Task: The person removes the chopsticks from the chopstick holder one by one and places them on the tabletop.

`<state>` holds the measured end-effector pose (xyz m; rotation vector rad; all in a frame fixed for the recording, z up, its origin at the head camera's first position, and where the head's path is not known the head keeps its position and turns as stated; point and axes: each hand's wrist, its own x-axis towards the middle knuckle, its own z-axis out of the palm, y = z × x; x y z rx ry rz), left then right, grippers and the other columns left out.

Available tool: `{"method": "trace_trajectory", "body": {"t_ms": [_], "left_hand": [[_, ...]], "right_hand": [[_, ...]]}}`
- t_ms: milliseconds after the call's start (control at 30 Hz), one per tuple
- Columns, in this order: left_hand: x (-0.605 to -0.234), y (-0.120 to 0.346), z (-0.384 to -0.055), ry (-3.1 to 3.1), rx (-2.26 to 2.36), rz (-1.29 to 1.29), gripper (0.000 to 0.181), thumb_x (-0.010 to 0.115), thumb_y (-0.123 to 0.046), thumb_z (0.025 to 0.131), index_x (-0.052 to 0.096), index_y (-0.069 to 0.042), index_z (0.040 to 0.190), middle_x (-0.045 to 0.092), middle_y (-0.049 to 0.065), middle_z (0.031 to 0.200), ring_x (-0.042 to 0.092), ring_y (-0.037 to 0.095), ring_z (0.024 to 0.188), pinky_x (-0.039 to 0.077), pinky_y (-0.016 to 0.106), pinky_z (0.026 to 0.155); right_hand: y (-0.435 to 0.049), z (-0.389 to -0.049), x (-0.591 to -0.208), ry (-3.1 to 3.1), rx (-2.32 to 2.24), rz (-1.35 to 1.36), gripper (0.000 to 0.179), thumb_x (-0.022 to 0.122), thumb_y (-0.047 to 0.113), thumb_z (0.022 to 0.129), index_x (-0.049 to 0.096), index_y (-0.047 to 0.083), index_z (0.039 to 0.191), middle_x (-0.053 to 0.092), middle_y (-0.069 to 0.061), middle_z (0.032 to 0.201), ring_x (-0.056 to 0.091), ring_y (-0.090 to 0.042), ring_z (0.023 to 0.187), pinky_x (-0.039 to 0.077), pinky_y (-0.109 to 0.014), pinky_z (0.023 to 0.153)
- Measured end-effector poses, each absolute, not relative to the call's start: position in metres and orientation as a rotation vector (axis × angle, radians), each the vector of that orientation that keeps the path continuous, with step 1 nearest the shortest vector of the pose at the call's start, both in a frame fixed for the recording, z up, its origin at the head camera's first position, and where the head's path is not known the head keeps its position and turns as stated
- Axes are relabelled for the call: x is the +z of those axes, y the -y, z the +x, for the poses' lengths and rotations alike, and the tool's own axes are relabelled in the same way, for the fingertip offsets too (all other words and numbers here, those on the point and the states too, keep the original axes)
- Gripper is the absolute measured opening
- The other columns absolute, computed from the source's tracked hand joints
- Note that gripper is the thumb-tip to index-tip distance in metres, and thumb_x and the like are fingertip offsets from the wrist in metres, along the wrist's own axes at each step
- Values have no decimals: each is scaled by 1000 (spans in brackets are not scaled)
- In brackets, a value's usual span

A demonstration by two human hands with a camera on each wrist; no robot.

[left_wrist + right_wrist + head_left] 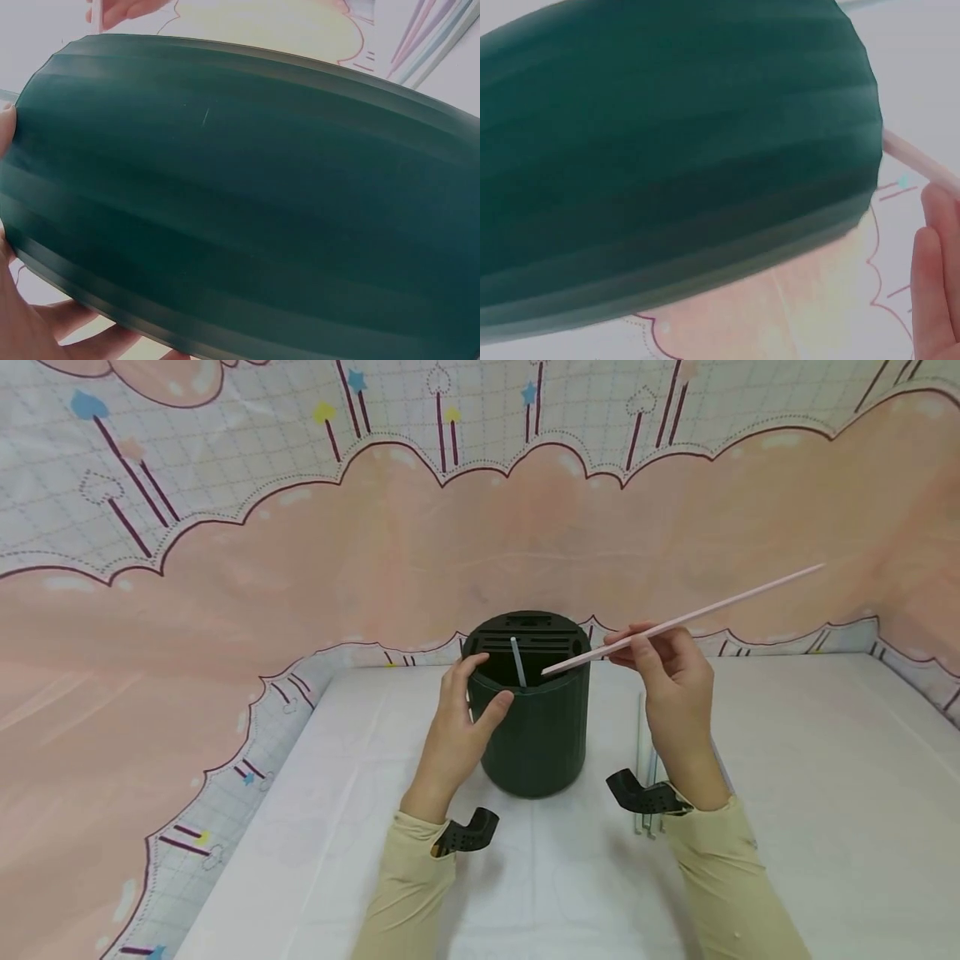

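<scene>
A dark green round holder [532,735] stands upright on the table, its top slotted at the back and open at the front. A thin pale blue-grey stick [517,662] leans inside the front opening. My left hand [457,727] grips the holder's left side, thumb at the front rim; in the left wrist view its fingers [97,341] bend round the wall. To the right, my right hand [671,681] pinches a long pale pink stick [735,602] between thumb and fingers. That stick slants down to the left, its lower end over the holder's opening.
Several thin pale sticks [640,760] lie on the white table [375,760] beside and partly behind my right wrist, some with hooked near ends. A patterned cloth [375,568] hangs behind the table. Each wrist wears a black camera mount [471,831].
</scene>
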<state>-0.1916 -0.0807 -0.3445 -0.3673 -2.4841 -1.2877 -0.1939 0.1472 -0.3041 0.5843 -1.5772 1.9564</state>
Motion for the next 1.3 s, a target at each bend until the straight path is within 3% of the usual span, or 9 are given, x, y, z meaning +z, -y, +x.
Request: {"method": "trace_trajectory", "body": {"t_ms": [267,533,933,1300], "left_hand": [[-344,79,-191,2480,-1286,-365,56,46,-56,85,26,-39,135,14,-7,144,30,18,125,35,43,94],[-344,78,-190,2490,-1301,-349,57,47,-57,84,26,-39,134,15,-9,143,30,16,125,35,41,95],[-340,77,-187,2493,-1295,-333,57,46,-56,85,26,-38,135,14,-8,144,28,18,126,34,43,95],[-339,74,-187,2500,-1290,-312,57,47,-57,84,26,-40,134,14,-8,144,29,18,126,34,43,95]], "right_hand": [[-171,-205,-313,1456,2073,524,23,49,11,92,48,-4,109,60,-26,95,62,-31,81,50,-35,73],[-191,-206,-313,1448,2179,486,25,49,12,92,47,-5,110,63,-20,86,63,-28,72,52,-32,65],[-203,-214,-320,2055,2044,340,31,53,22,90,50,6,117,61,-13,89,64,-24,68,51,-30,62],[-204,-226,-336,2580,1666,269,56,48,20,93,22,15,142,61,-16,100,64,-23,76,51,-28,68]]}}
